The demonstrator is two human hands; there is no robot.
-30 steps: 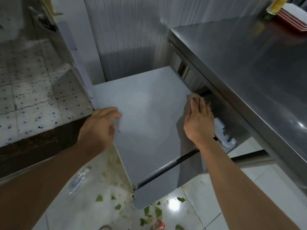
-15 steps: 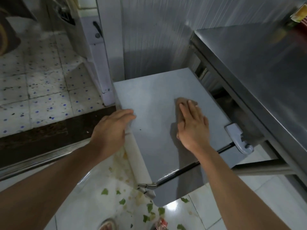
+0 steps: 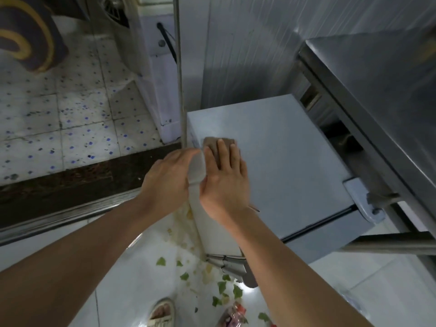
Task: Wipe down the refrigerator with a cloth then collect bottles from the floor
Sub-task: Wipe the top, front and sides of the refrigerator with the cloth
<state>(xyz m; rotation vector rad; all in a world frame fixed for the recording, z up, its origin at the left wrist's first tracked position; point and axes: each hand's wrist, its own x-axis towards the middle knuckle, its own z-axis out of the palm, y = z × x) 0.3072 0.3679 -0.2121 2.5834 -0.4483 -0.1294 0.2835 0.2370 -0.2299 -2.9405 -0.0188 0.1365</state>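
Left hand apparently curled; right hand flat, fingers extended.

A low pale-grey refrigerator stands against the far wall; a flat brown cloth lies near its top's left edge.

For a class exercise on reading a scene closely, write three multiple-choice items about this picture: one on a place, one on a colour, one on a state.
1. Where does the cloth lie?
A. On the floor
B. On top of the refrigerator, near its left edge
C. On the steel counter

2. What colour are the leaf scraps on the floor?
A. Green
B. Red
C. Black

3. How does the right hand stand?
A. Closed in a fist
B. Raised in the air
C. Flat, pressing down on the cloth

Answers: 1 B, the cloth sits under the fingers on the refrigerator top; 2 A, the scraps are green against white tile; 3 C, the fingers are spread flat over the cloth, while the left hand grips the refrigerator's edge.
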